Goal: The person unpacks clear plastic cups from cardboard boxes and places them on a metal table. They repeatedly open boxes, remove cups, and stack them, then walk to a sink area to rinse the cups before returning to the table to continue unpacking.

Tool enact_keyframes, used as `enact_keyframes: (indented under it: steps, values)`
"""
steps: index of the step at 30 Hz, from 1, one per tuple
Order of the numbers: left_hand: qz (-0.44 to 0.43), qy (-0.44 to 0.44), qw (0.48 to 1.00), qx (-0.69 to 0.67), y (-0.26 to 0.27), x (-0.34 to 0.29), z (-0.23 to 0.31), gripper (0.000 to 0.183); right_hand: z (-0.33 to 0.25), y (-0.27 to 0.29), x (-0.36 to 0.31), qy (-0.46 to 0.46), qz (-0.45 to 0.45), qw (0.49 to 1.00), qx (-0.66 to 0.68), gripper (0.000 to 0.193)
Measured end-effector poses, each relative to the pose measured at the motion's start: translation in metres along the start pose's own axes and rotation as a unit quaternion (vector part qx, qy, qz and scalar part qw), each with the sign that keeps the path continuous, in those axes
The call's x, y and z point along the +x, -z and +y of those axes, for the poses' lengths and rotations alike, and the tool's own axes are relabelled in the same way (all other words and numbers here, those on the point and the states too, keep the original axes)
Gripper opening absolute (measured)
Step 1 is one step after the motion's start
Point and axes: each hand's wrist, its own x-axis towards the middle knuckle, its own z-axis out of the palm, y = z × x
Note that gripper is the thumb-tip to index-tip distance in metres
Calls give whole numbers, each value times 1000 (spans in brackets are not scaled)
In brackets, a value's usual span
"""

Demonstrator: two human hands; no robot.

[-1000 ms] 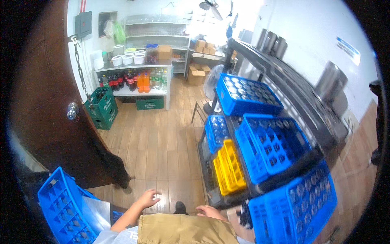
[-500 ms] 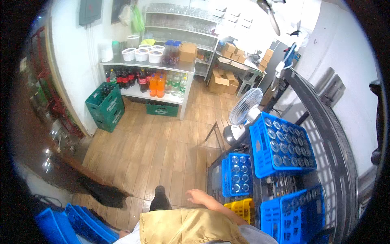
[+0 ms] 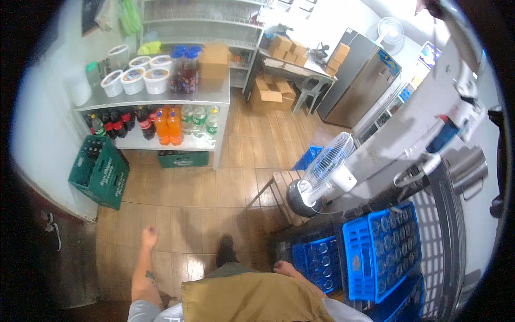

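My left hand [image 3: 150,236] hangs out in front over the wooden-look floor, its fingers curled into a loose fist with nothing showing in it. Lower down, my right hand [image 3: 284,268] is close to my waist, its fingers curled in and no object visible in them. It is nearest to a blue crate [image 3: 316,263] of upturned glasses, with a gap between. A tan apron [image 3: 252,298] covers my front, and one dark shoe [image 3: 226,248] shows ahead of it.
A white fan [image 3: 327,172] stands on a small wooden stool [image 3: 279,193] at the right, beyond a larger blue crate [image 3: 362,257] of glasses. Ahead left, a metal shelf table [image 3: 161,96] bears tubs and bottles. Green crates [image 3: 102,172] stand beside it; a fridge [image 3: 359,80] is farther back.
I have moved forward: the shelf table, fan and crates are nearer. My left hand has swung up into full view. My right hand has drawn back and its fingers have curled.
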Motion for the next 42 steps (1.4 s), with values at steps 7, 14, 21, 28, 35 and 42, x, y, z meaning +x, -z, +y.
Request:
enact_keyframes:
  steps: [7, 14, 21, 28, 35, 42]
  values:
    - [-57, -57, 988, -131, -105, 86, 116, 42, -94, 127, 125, 140, -153, 973, -96, 41]
    - [-235, 160, 954, 93, -123, 108, 62, 29, -159, 312, 321, 161, 2, 973, -168, 33]
    - [-177, 136, 974, 26, -142, 255, 149, 22, -243, 477, 414, 115, 87, 990, -6, 38]
    - [-275, 75, 949, 134, -192, 446, 320, 22, -152, 520, 431, 36, 3, 993, 113, 39]
    - [-223, -68, 967, 104, -300, 654, 587, 23, -74, 599, 525, -186, 117, 948, 229, 43]
    - [-249, -141, 956, 65, -423, 740, 811, 24, 45, 717, 653, -152, 69, 971, 170, 43]
